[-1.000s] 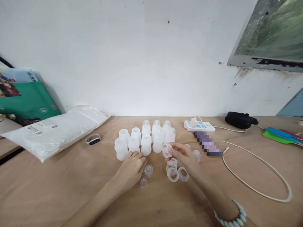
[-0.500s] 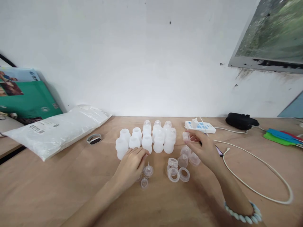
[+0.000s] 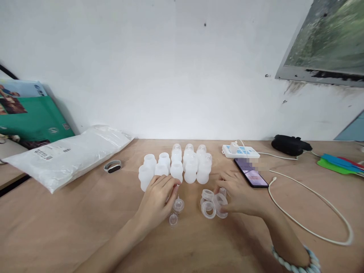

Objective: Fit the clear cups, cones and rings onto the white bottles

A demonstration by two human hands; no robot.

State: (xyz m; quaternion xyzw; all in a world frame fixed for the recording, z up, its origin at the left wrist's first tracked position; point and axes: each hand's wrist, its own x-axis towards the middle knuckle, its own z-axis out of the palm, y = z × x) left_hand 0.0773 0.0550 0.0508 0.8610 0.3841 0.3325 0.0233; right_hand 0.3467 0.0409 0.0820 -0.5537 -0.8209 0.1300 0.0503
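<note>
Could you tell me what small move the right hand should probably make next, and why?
Probably close its fingers on one clear ring and lift it. The right hand already rests over the ring pile, while the left hand sits by the small nipples before the white bottles.

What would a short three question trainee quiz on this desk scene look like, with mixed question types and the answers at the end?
1. True or false: the right hand rests on the smartphone.
2. Which lies between the white plastic bag and the cluster of white bottles? A) a wristband B) a pair of scissors C) a mug
3. What small parts sit on the table just beside the left hand?

Key
1. False: it is on the clear plastic rings; the phone lies apart, further back and to the right.
2. A, the wristband.
3. Two small clear nipple-shaped pieces.
</note>
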